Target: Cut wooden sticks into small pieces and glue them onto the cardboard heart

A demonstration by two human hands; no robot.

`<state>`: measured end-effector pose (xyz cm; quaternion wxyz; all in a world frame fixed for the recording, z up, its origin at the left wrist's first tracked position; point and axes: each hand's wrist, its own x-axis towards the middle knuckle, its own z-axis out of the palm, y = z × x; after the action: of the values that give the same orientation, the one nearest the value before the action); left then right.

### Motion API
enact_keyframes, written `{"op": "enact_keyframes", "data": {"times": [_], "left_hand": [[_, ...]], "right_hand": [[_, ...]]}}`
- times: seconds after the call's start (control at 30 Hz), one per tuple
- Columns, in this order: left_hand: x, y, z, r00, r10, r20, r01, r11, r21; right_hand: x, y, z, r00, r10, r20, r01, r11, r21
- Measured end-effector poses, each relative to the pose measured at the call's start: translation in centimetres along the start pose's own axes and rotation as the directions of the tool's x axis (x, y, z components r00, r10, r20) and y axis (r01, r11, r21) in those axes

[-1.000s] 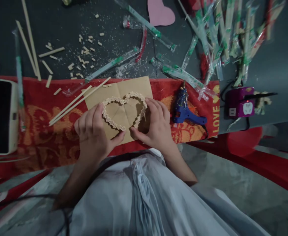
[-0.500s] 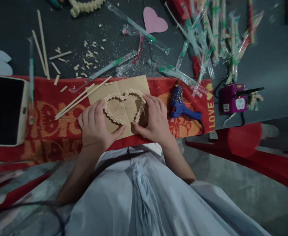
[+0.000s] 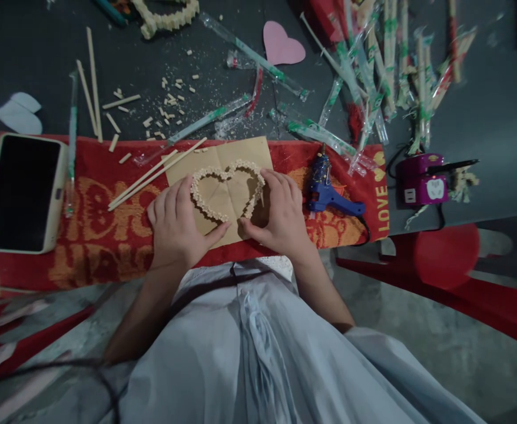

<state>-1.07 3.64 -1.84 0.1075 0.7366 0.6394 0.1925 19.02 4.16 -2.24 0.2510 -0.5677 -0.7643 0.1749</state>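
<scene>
A heart-shaped outline (image 3: pixel 228 174), built from many short pale wooden stick pieces, lies on a creased brown paper sheet (image 3: pixel 259 152). At its bottom tip the two ends stand apart, leaving a gap. My left hand (image 3: pixel 176 224) curves round the left side, fingers along the outer edge and thumb by the lower left end. Around the right side my right hand (image 3: pixel 284 218) grips likewise, its thumb at the lower right end. Two thin wooden sticks (image 3: pixel 152 176) lie slantwise beside my left fingers. To the right of my right hand rests a blue glue gun (image 3: pixel 329 197).
A red towel (image 3: pixel 99 235) runs along the table's front edge, with a phone (image 3: pixel 22 194) at left. Cut stick pieces (image 3: pixel 170 100), plastic wrappers (image 3: pixel 236 115) and a pink paper heart (image 3: pixel 284 44) lie beyond. At right sits a purple plug block (image 3: pixel 421 179) with a cord.
The camera view has shifted, bringing more of the phone and the far table into sight. Both hands stay around the heart outline, which keeps its place on the paper.
</scene>
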Motion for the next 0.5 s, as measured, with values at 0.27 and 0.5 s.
{"op": "enact_keyframes", "data": {"times": [0.27, 0.5], "left_hand": [[-0.01, -0.12, 0.14, 1.000, -0.015, 0.006, 0.015, 0.999, -0.035], [-0.04, -0.10, 0.02, 1.000, -0.009, 0.004, 0.009, 1.000, -0.030]], "right_hand": [[0.01, 0.04, 0.02, 1.000, -0.009, -0.016, 0.009, 1.000, -0.002], [0.01, 0.06, -0.05, 1.000, -0.010, 0.003, 0.010, 1.000, -0.001]]}}
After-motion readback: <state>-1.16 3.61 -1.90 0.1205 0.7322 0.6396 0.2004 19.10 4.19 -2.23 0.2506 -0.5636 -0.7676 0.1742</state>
